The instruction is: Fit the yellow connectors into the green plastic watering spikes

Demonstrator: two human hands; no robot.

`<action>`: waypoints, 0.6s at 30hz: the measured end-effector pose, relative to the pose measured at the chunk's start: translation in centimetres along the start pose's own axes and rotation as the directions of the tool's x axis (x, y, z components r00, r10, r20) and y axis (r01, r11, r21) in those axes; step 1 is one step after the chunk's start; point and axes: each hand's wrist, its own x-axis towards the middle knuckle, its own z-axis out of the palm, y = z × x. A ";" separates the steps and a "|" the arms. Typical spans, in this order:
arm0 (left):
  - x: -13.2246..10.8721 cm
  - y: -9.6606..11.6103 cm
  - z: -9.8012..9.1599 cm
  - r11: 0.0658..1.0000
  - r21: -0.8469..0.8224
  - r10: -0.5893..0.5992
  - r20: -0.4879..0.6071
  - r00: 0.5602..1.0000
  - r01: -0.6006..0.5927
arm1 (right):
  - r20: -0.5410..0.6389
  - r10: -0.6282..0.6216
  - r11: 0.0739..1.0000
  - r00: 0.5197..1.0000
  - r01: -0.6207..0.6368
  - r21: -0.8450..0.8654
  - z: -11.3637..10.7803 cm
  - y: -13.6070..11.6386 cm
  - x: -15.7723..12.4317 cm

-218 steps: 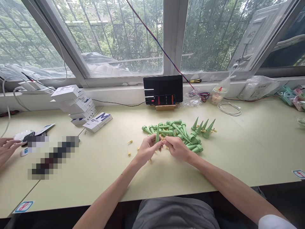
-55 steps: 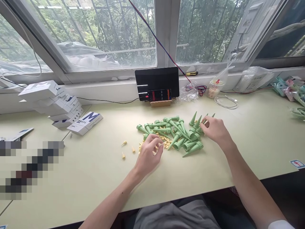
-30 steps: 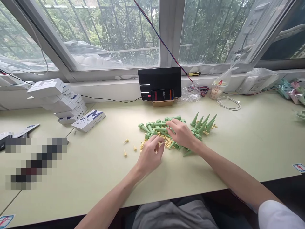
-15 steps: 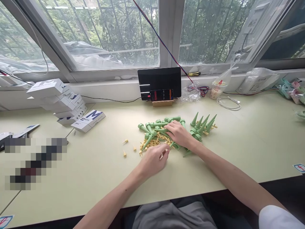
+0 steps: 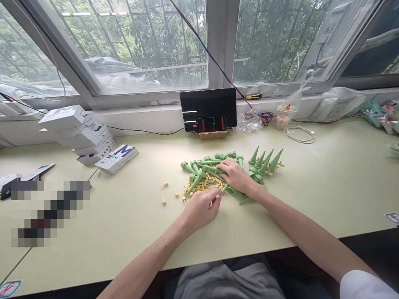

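Note:
A pile of green plastic spikes (image 5: 197, 182) with ribbed collars lies on the table in front of me. Small yellow pointed nozzles (image 5: 204, 184) are heaped among them. My left hand (image 5: 203, 207) is at the pile's near edge, thumb and finger pinched on the narrow end of a green spike (image 5: 225, 188). Over the middle of the pile reaches my right hand (image 5: 236, 175), its fingers stretched out and touching the green spikes; some fingertips are hidden. To its right stand several green spikes with points up (image 5: 263, 162), some yellow nozzles beside them.
Loose yellow nozzles (image 5: 176, 193) lie left of the pile. Behind it a phone (image 5: 212, 124) leans against a black tablet (image 5: 207, 104). White boxes (image 5: 90, 133) are stacked at left. A cup (image 5: 285, 116) and a white cable (image 5: 299, 135) are at the back right.
My right hand has shifted very slightly to the right over the pile. My left hand keeps its pinch in nearly the same place.

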 end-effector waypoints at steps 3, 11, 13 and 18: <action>0.0 -0.1 0.0 1.000 -0.008 -0.003 0.014 1.000 0.004 | -0.022 -0.001 1.000 1.000 0.001 0.015 -0.1 -0.1 -0.1; 0.4 -0.1 -0.7 0.987 -0.124 -0.109 -0.032 0.994 0.104 | -0.089 -0.026 0.999 0.996 0.030 0.040 -0.8 -0.6 -0.6; 0.6 -0.2 -1.0 0.968 -0.204 -0.160 -0.069 0.985 0.143 | -0.144 -0.033 0.998 0.989 0.040 0.048 -1.1 -1.0 -0.7; 1.1 -0.4 -1.8 0.817 -0.514 -0.375 -0.130 0.918 0.261 | -0.283 -0.057 0.985 0.958 0.101 0.142 -1.0 -2.5 -1.2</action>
